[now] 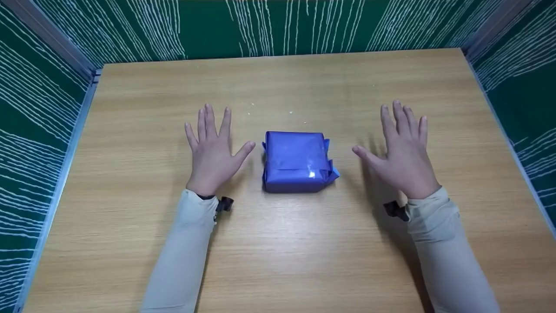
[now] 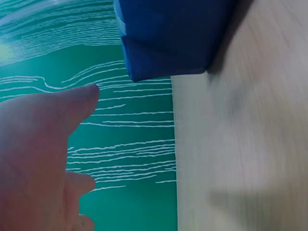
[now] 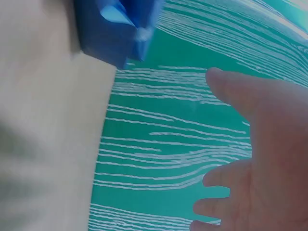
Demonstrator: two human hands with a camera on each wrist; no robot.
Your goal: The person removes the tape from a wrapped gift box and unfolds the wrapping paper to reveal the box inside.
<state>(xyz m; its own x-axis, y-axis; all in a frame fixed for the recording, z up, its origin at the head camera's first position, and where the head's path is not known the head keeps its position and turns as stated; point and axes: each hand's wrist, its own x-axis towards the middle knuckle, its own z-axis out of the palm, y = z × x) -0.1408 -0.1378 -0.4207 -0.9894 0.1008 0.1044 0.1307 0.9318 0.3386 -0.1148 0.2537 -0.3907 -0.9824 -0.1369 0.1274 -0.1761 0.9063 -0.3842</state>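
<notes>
A box-shaped package wrapped in shiny blue paper (image 1: pixel 297 161) rests on the wooden table, with loose folded paper flaps sticking out on its right side. To its left, the left hand (image 1: pixel 213 158) is spread, palm down, thumb pointing toward the package but apart from it. On the other side, the right hand (image 1: pixel 404 152) is likewise spread, its thumb a wider gap away. Neither hand holds anything. In the left wrist view the package (image 2: pixel 173 36) shows its smooth dark side; in the right wrist view the package (image 3: pixel 108 33) shows its folded flaps.
The light wooden table (image 1: pixel 286 252) is bounded by green panels with white wavy lines (image 1: pixel 278 26) at the back and both sides. Several tiny white specks lie on the table behind the package. Each wrist wears a small black device (image 1: pixel 224 204).
</notes>
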